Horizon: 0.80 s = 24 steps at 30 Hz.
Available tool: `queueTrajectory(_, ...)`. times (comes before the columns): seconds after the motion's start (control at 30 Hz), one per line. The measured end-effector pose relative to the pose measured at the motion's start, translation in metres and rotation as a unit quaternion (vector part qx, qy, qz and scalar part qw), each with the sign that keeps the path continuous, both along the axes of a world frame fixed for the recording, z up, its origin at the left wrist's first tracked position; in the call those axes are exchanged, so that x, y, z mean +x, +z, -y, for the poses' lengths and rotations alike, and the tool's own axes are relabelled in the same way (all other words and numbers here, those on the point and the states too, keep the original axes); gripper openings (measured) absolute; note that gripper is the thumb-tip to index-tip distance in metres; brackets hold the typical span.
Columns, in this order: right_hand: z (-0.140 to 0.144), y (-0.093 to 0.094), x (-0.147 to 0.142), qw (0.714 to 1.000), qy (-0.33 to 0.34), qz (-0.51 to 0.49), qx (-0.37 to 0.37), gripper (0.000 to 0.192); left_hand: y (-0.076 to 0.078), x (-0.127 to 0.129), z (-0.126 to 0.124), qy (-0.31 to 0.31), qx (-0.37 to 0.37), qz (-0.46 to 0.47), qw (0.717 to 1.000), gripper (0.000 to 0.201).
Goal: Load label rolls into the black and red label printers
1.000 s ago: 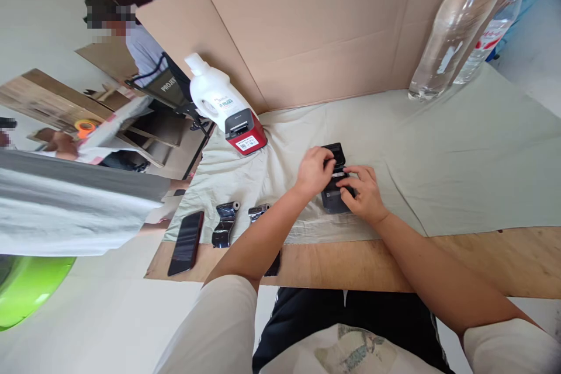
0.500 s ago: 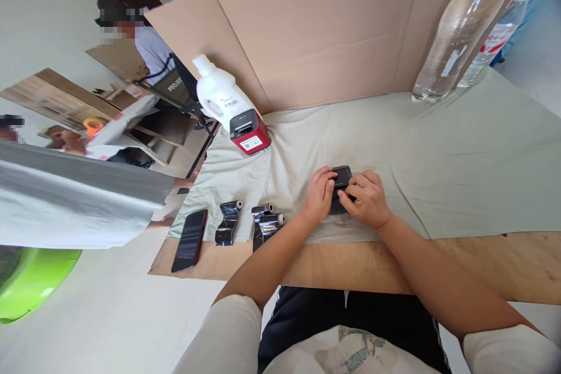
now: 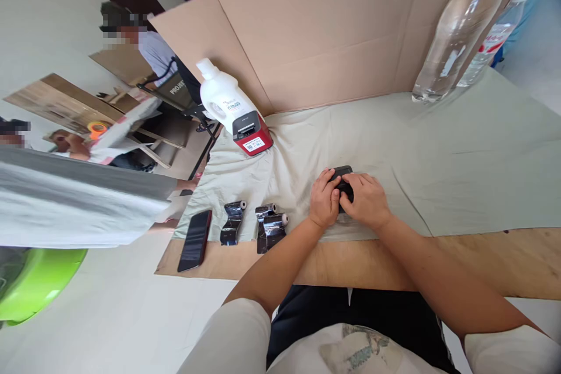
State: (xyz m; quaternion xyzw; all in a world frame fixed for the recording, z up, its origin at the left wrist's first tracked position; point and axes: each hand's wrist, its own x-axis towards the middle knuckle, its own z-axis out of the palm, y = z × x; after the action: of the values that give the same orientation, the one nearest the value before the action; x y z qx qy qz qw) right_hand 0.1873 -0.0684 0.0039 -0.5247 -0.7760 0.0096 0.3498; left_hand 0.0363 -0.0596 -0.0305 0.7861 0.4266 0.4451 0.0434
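The small black device (image 3: 341,176) bears no writing that can be read; it is dark, boxy and mostly hidden. It lies on the pale cloth (image 3: 438,146) near the table's front edge. The left hand (image 3: 324,201) and right hand (image 3: 366,201) both curl closed over it. Leftward lie two film rolls (image 3: 268,228), a phone (image 3: 195,239), and a red printer (image 3: 252,134) with a QR label.

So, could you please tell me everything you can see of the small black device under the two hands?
The small black device looks like a compact dark plastic box with rounded corners. It lies flat on the pale cloth near the table's front edge. The left hand and the right hand both close over it, so only its far end shows; the rest is hidden.
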Motion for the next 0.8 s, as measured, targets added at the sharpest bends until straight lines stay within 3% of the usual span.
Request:
queueTrajectory(0.17, 0.006, 0.001, 0.000, 0.999, -0.004, 0.033, -0.021, 0.039, -0.001, -0.002, -0.001, -0.014, -0.020, 0.040, 0.999, 0.053)
queueTrajectory(0.3, 0.014, 0.000, -0.005, 0.998, -0.016, 0.042, -0.049, 0.052, -0.001, -0.004, -0.003, -0.045, -0.071, 0.132, 0.988, 0.055)
queueTrajectory(0.43, 0.021, -0.001, -0.021, 0.992, -0.072, 0.037, -0.102, 0.078, -0.001, -0.015, -0.001, 0.044, -0.111, 0.187, 0.975, 0.049)
queueTrajectory(0.5, 0.021, -0.002, -0.030, 0.987, -0.087, 0.044, -0.128, 0.086, 0.002, -0.027, 0.006, 0.114, -0.143, 0.129, 0.975, 0.044)
queueTrajectory(0.6, 0.017, -0.003, -0.037, 0.980, -0.097, 0.065, -0.160, 0.090, 0.012, -0.052, 0.022, 0.176, -0.180, -0.040, 0.967, 0.040)
queueTrajectory(0.7, 0.012, -0.004, -0.037, 0.977, -0.100, 0.081, -0.170, 0.089, 0.029, -0.078, 0.042, 0.217, -0.195, -0.174, 0.941, 0.039)
queueTrajectory(0.8, 0.009, -0.006, -0.031, 0.977, -0.091, 0.096, -0.165, 0.086, 0.047, -0.098, 0.056, 0.253, -0.250, -0.244, 0.902, 0.037)
